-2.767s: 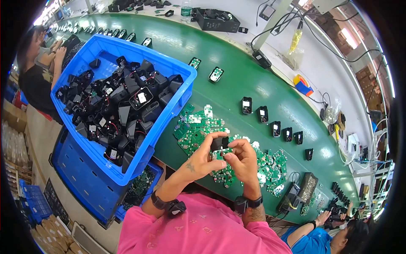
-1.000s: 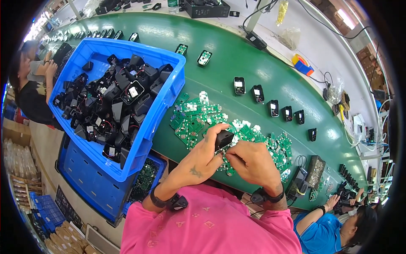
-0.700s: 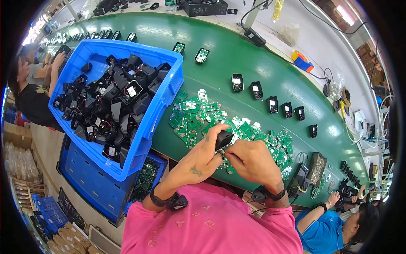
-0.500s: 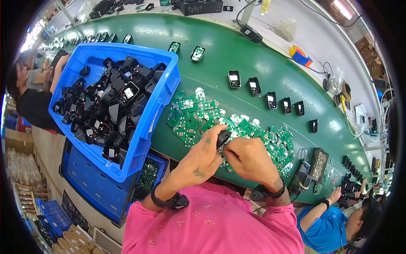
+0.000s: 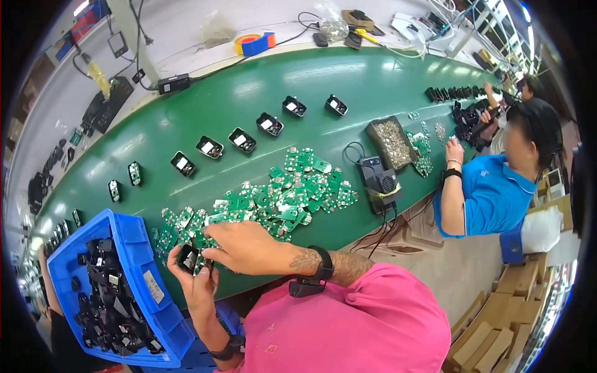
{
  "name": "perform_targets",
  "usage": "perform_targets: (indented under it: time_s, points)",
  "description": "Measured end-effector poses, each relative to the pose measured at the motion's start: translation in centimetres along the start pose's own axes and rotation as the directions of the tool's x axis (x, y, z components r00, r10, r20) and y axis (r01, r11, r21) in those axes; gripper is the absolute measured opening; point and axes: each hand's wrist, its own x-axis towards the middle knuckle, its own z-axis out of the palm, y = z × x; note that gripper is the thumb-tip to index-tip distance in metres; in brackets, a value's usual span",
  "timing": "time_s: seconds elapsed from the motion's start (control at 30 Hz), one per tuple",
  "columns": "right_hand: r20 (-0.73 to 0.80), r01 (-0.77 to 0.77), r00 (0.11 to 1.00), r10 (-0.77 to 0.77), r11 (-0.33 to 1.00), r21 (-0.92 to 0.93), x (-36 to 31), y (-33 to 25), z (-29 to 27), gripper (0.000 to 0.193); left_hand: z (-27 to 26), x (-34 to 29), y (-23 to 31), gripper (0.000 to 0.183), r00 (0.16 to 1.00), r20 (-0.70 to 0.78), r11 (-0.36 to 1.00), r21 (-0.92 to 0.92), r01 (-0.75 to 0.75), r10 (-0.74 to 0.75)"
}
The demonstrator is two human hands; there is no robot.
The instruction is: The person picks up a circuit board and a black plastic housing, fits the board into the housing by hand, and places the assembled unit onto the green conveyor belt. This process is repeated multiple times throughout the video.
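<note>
**Left hand (image 5: 198, 287) grips a small, open-topped black plastic housing (image 5: 186, 257) just right of the deep blue rectangular plastic bin (image 5: 144, 264)**

The left fingers curl closed around the housing, thumb on its near side. The right hand (image 5: 245, 246) comes over from the other side, thumb and index finger bent close together beside a small green circuit board (image 5: 201, 263) at the housing's edge; whether they pinch it, I cannot tell.

Right of the bin, beyond the hands, a loose heap of green and white circuit boards (image 5: 283, 198) spreads over the glossy green tabletop (image 5: 333, 245). Past the heap, farther from the bin, stands a spaced row of open black housings (image 5: 241, 141). Two board-filled black housings (image 5: 134, 173) sit near the bin's far end. The bin itself holds jumbled black plastic parts (image 5: 112, 301). Well to its right, a co-worker in a blue shirt (image 5: 488, 193) sits at the same tabletop.
</note>
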Motion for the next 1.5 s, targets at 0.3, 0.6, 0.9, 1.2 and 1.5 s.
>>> perform_targets:
  time_s: [0.3,0.6,0.9,1.2,1.5]
  points:
    - [0.268,-0.184,0.963,0.03,0.799,0.572,-0.8,-0.3,-0.8,0.02,-0.3,0.2,-0.7,0.048,0.989,-0.06,0.937,-0.317,-0.149,0.137]
    - [0.377,-0.446,0.895,0.239,0.507,0.738,0.0,1.1,-0.2,0.03,-0.4,1.3,-2.0,0.045,0.986,-0.049,0.896,-0.411,-0.167,0.162]
    - [0.107,0.045,0.991,-0.081,0.952,0.303,0.7,-0.6,-0.3,0.023,0.7,1.5,-2.7,0.04,0.876,-0.102,0.846,0.333,-0.416,0.471]
    - [0.142,-0.053,0.99,0.006,0.943,0.328,0.3,-1.3,-0.5,0.022,0.6,0.9,-1.9,0.052,0.86,-0.158,0.82,0.425,-0.384,0.485]
    - [0.146,-0.104,0.985,0.089,0.99,0.091,0.9,-0.4,-0.1,0.033,-0.5,0.9,0.0,0.05,0.978,0.085,0.981,0.006,-0.191,0.19]
